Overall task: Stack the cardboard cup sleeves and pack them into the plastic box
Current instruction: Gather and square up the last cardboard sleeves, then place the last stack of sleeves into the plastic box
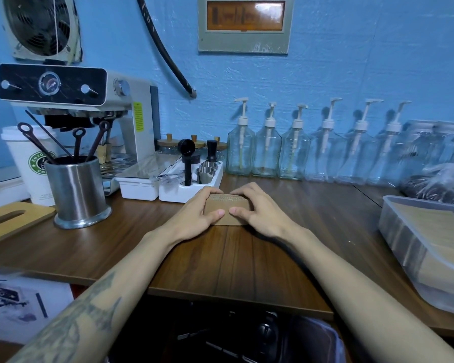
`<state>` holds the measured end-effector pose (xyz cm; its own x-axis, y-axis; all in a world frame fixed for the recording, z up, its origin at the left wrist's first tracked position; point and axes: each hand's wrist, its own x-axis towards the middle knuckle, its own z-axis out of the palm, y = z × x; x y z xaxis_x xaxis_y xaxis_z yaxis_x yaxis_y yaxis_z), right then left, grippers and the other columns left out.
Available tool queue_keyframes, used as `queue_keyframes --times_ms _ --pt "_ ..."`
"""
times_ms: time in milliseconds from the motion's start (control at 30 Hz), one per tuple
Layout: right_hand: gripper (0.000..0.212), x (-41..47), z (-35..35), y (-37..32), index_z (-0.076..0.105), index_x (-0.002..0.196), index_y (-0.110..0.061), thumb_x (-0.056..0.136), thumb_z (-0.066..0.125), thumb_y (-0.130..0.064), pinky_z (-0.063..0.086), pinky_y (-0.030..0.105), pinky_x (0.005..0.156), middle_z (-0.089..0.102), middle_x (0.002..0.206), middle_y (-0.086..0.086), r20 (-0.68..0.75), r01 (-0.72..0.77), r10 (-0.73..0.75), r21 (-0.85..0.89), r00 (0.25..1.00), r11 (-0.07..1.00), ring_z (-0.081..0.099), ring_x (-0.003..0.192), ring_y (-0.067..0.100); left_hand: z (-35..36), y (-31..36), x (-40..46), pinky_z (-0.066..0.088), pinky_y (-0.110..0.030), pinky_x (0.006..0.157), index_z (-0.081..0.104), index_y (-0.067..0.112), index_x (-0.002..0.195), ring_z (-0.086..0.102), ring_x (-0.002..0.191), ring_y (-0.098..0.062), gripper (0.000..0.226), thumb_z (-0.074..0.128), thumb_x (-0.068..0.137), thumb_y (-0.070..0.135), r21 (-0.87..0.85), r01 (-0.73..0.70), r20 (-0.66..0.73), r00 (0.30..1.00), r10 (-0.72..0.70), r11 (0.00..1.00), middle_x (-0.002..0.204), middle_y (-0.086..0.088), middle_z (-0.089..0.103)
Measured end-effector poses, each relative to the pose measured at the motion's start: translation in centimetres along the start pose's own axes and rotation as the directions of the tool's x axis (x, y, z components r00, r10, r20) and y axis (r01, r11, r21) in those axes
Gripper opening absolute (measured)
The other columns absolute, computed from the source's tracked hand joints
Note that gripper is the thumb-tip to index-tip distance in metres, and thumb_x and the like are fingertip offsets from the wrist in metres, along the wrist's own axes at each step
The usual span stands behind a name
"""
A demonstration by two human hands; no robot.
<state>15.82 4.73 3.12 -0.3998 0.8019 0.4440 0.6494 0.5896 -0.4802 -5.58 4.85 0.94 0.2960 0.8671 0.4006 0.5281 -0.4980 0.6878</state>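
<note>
Desk [233, 258] of dark wood runs bare from the hands to its near edge. Plastic box [414, 247] sits at the right edge, already holding sleeves. Mid-desk, the stack of cardboard sleeves [227, 205] stands on edge between left hand [198, 213] and right hand [257, 209]; curled fingers clasp both ends, thumbs pressing its near face.

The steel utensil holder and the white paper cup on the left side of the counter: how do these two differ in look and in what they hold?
The steel utensil holder is shiny bare metal; the white paper cup is matt, with a green round logo. The holder is open at the top, with dark long-handled tools standing in it; the cup is closed by a white lid. The holder stands nearer the camera and partly hides the cup. Both stand upright on the wooden counter.
</note>
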Motion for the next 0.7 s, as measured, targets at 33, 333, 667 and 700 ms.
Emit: queue_keyframes --times_ms 33,333,667,700 --pt "0.04 0.0 -0.2 -0.1 0.059 0.126 -0.023 0.089 0.069 -0.036 0.043 0.028 0.096 0.057 0.123 -0.006 -0.004 -0.022 0.022 0.033 1.0 0.999 0.054 0.111 0.011 0.0 0.0 0.0 0.053 -0.038 0.09 0.042 0.045 0.122 0.061 0.103 -0.011 0.041 0.065 0.088 0.04 -0.016 0.005 -0.002 1.0 -0.005 1.0 0.118 0.009 0.058" --pt "0.032 -1.1 -2.4 0.2 0.06 0.114 -0.027 0.086 0.072 -0.037 0.051 0.032 0.087 0.067 0.108 -0.005 0.035 -0.136 0.136 0.005 0.99 0.991 0.062 0.098 0.013 0.3 0.9 -0.7 0.046 -0.023 0.086 0.035 0.031 0.142 0.055 0.092 -0.006 0.065 0.07 0.087 0.038 -0.061 0.017 -0.059 0.998 -0.021 0.998 0.112 0.011 0.05" --pt "0.032 -6.1 -10.3 -1.4 0.058 0.118 -0.021 0.091 0.069 -0.033 0.049 0.038 0.091 0.066 0.114 0.001 -0.117 -0.235 0.225 -0.077 0.967 0.969 0.061 0.101 0.02 4.0 6.4 -0.7 0.049 -0.032 0.096 0.029 0.026 0.151 0.055 0.108 -0.009 0.081 0.069 0.084 0.05 -0.048 -0.068 0.044 0.997 0.07 0.997 0.126 0.007 0.05" --pt "0.032 -6.7 -11.6 -1.6 0.058 0.118 -0.02 0.09 0.069 -0.033 0.048 0.038 0.092 0.066 0.114 0.002 -0.146 -0.247 0.233 -0.084 0.961 0.965 0.06 0.102 0.02 4.7 7.2 -0.5 0.048 -0.031 0.095 0.027 0.026 0.151 0.055 0.109 -0.008 0.083 0.069 0.084 0.051 -0.05 -0.075 0.06 0.995 0.078 0.996 0.127 0.007 0.048"
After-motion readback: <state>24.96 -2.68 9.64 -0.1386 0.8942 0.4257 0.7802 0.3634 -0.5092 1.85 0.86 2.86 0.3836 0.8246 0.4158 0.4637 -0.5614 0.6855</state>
